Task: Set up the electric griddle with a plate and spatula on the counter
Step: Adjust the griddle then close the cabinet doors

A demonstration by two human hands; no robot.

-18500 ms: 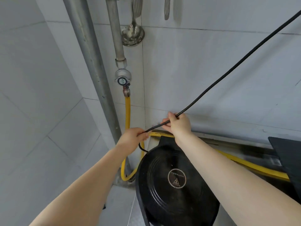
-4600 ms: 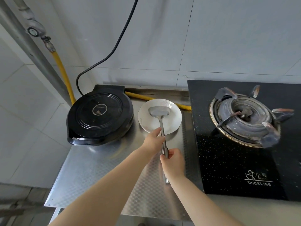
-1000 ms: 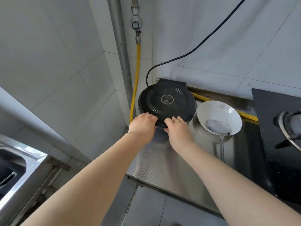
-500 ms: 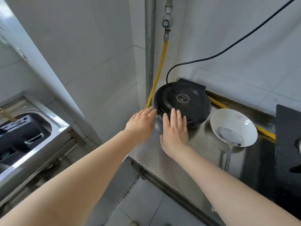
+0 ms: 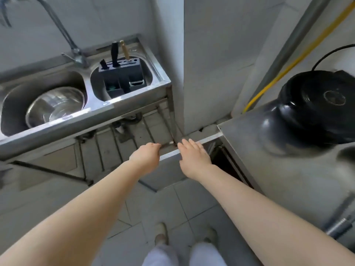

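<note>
Blurring at the right edge hides plate and spatula; the griddle [image 5: 315,108] is seen on the counter [image 5: 269,169] far right. Left hand [image 5: 146,156], loosely curled, and right hand [image 5: 194,158], flat open, are held empty over the counter's left edge.

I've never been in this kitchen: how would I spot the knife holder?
Find the steel double sink on the left. A shiny bowl fills its larger basin; the dark knife block stands in the smaller right one, the only thing with handles poking up from slots.
</note>
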